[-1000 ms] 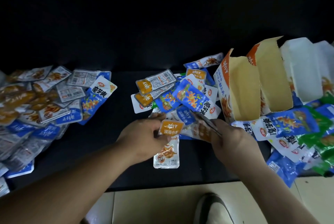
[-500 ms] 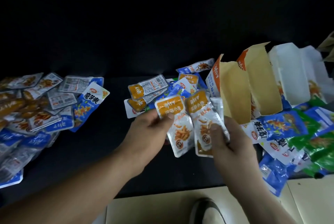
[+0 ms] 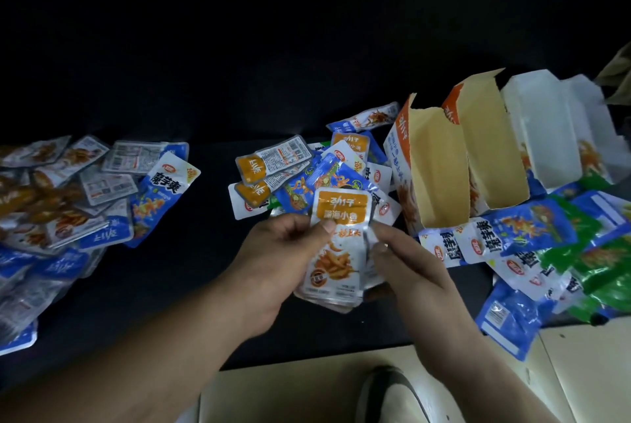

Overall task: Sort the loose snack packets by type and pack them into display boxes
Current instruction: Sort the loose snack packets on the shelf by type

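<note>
Between my two hands is a small stack of orange-topped fish snack packets (image 3: 336, 252), held upright above the dark surface. My left hand (image 3: 273, 262) pinches the stack's upper left edge with thumb and fingers. On the stack's right edge my right hand (image 3: 403, 262) grips it. Just behind lies a mixed heap of orange and blue packets (image 3: 307, 173). To the right stand two open display boxes with orange print (image 3: 437, 163) and, further right, white-lined ones (image 3: 543, 135).
A big pile of orange and blue packets (image 3: 68, 197) covers the left of the dark surface. Blue and green packets (image 3: 560, 252) spill at the right below the boxes. A shoe (image 3: 392, 395) shows on the pale floor below the surface's front edge.
The two separate orange packets held side by side have been brought together into one stack between both hands. The view has shifted slightly.
</note>
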Demonstrator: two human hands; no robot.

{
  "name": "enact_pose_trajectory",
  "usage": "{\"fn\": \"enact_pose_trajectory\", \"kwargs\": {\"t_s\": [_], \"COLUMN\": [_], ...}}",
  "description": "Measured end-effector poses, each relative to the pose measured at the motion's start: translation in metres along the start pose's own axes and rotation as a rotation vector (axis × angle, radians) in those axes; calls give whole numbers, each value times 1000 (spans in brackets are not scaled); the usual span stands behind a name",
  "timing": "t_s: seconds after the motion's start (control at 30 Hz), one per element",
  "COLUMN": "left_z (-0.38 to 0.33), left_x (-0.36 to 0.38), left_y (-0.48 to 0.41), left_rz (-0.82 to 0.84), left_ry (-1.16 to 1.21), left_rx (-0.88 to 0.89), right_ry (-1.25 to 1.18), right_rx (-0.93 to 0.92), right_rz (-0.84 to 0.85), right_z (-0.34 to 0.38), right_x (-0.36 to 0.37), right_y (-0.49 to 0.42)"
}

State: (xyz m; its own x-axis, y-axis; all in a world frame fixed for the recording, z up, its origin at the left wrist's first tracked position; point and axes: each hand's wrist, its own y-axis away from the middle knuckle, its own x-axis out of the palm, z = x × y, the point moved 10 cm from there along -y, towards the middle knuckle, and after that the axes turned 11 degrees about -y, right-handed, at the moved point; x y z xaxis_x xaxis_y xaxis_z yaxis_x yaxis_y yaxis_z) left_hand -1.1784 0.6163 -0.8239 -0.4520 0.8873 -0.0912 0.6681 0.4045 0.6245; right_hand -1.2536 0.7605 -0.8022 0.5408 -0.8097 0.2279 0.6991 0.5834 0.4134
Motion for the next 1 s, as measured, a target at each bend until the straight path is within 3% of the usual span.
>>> {"fn": "enact_pose_trajectory", "kwargs": {"t_s": [0.1,0.17,0.23,0.53,0.7,0.83,0.9,1.0], "left_z": [5,8,13,36,23,10,5,2], "left_x": [-25,-45,-58,-50,-55,-66,-63,-48], "left_y": [-3,-3,-2,-11,-11,-9,-7,-2], "left_rz": [-97,-185,-251,-254,-281,-302,-266,-153], "left_ry": [-89,-177,-218,-229,-162,-145,-145,-87], "left_rx": [-17,-10,6,24,54,72,72,40], "right_ry": [216,622,928,1337,1285,1109,826,295], "right_rx": [-108,-313,-409,-548,-706,-716,-615,-266], "right_rz": [-69,-165,-142,-112,-235,-375,-361,-240], "right_z": [5,14,3,-14,20,60,64,26], "right_x": [-23,-38,-35,-15,-22,-29,-30,-12], "right_y": [-9,-16,-28,-45,-21,6,7,-10]}}
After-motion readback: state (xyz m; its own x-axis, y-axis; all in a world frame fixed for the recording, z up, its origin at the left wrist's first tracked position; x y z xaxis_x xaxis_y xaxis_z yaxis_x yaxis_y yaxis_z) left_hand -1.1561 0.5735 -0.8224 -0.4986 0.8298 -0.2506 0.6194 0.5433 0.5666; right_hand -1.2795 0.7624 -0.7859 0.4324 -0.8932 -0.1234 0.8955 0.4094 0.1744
